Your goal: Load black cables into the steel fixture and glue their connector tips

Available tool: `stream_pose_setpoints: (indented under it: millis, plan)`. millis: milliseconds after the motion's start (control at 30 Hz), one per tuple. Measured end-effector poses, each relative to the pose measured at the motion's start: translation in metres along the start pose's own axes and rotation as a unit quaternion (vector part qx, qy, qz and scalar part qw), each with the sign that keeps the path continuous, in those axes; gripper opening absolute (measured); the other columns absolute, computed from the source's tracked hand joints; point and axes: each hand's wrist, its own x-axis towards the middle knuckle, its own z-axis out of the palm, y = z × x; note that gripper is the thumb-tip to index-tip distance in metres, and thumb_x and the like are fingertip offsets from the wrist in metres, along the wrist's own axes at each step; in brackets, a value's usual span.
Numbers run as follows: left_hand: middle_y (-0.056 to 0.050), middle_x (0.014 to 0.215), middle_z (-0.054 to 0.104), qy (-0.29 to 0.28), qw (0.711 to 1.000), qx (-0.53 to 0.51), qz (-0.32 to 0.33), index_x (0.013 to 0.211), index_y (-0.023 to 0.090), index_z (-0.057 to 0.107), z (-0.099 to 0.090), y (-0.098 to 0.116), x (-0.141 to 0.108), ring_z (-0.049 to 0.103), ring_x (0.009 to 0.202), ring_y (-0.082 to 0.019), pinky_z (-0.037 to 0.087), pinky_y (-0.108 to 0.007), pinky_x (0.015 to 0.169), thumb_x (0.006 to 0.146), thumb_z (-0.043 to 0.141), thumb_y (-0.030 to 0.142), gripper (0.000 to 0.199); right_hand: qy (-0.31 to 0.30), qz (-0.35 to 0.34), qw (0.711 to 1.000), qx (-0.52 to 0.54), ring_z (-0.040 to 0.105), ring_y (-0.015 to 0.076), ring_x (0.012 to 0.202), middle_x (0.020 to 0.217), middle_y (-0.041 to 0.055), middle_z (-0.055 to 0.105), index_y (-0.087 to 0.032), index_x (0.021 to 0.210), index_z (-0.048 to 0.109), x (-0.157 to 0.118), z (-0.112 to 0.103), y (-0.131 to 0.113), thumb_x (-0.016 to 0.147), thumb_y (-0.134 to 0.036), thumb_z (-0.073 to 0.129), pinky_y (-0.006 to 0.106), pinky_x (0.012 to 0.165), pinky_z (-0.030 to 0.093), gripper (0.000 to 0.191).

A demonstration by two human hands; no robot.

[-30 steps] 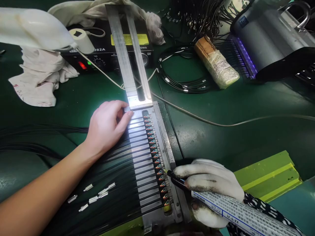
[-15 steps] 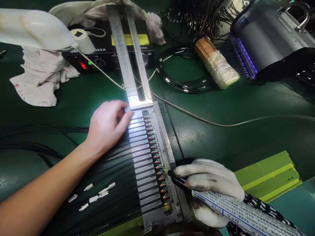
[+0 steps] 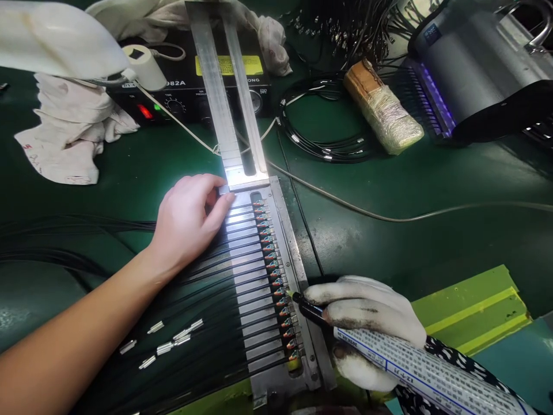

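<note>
A metal fixture [image 3: 250,242] lies across the middle, with a row of black cables [image 3: 250,271] side by side on it, their ends with coloured wires and small metal connectors over a dark slot. My bare left hand [image 3: 190,216] grips the fixture's upper left edge between thumb and fingers. In a stained white glove, my right hand [image 3: 367,323] is closed around a white printed tube [image 3: 415,363] with a black nozzle. The nozzle's tip is at the connectors, a little below the middle of the row; whether it touches one is too small to tell.
Several loose metal connectors [image 3: 173,340] lie left of the fixture. Behind it stand a black control box [image 3: 125,104] and a white lamp [image 3: 64,40]. Coiled cables [image 3: 319,153], a wrapped block [image 3: 389,115] and a grey machine with violet light [image 3: 479,75] are at the back right.
My right hand and the tube have shifted slightly up and left along the connector row. My left hand keeps its hold on the fixture.
</note>
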Motion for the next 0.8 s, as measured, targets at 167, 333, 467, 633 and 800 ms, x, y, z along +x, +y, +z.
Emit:
stream_pose_setpoints:
  millis: [167,333,467,633,800]
  plan:
    - [-0.001,0.073,0.054,-0.002,1.0,0.001,-0.003,0.096,0.021,0.057,-0.001,0.0,0.0,0.05,0.073,-0.021,0.038,-0.034,0.067,0.092,0.046,0.041,0.023,-0.003,-0.027,1.0,-0.006,0.074,0.0212,0.09,0.097,0.0097,0.075,-0.014,0.099,0.064,0.0,-0.006,-0.006,0.091,-0.027,0.058,0.032,0.075,0.059,0.016]
    - [-0.001,0.074,0.054,-0.004,1.0,0.003,-0.006,0.097,0.022,0.057,-0.001,0.001,0.0,0.051,0.073,-0.021,0.038,-0.034,0.066,0.092,0.046,0.042,0.024,-0.029,-0.015,0.999,-0.012,0.075,0.0205,0.086,0.099,0.011,0.076,-0.015,0.098,0.063,0.0,-0.01,-0.014,0.093,-0.029,0.054,0.031,0.068,0.059,0.017]
    - [-0.001,0.074,0.054,-0.003,1.0,0.002,-0.004,0.096,0.022,0.057,-0.001,0.0,0.0,0.051,0.074,-0.021,0.038,-0.034,0.068,0.092,0.047,0.042,0.023,-0.039,-0.019,0.999,-0.018,0.075,0.0199,0.085,0.099,0.0117,0.076,-0.015,0.096,0.063,-0.001,-0.007,-0.014,0.092,-0.03,0.054,0.03,0.067,0.059,0.018]
    - [-0.001,0.074,0.054,-0.001,1.0,-0.001,-0.004,0.096,0.021,0.057,-0.002,0.0,0.0,0.05,0.075,-0.021,0.038,-0.034,0.068,0.092,0.047,0.041,0.023,-0.025,-0.024,0.999,-0.012,0.075,0.0207,0.088,0.099,0.0105,0.075,-0.014,0.098,0.063,-0.006,-0.004,-0.008,0.088,-0.027,0.06,0.031,0.067,0.057,0.016]
    - [-0.002,0.075,0.055,-0.006,1.0,0.003,-0.01,0.097,0.02,0.058,-0.002,0.001,0.0,0.05,0.074,-0.021,0.038,-0.034,0.067,0.092,0.046,0.042,0.025,-0.021,-0.017,1.0,0.006,0.074,0.0222,0.089,0.098,0.0101,0.075,-0.014,0.098,0.064,-0.01,-0.002,-0.006,0.088,-0.027,0.061,0.032,0.066,0.057,0.017]
